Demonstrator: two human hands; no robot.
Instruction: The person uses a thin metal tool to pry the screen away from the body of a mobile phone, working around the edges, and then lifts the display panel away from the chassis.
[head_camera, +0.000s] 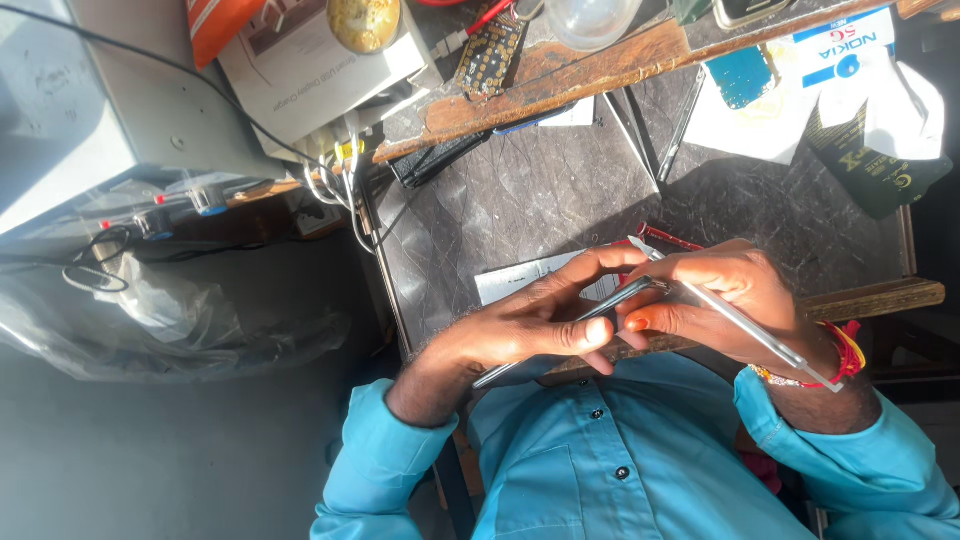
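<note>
Both hands' fingers pinch a thin grey metal frame (700, 305): left hand (540, 320), right hand (730, 300). Beyond them, dark marbled tabletop (520, 200), white papers (760, 120), wooden plank (600, 65).

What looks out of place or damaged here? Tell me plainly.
Little stands out as damaged. Both hands, left hand and right hand, hold a thin flat dark device with metal tweezers at its edge. Oddities: a loose bare circuit board on the wooden shelf, and tangled cables beside the table.

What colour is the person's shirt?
The shirt is bright turquoise blue with dark buttons, seen in the head view.
</note>
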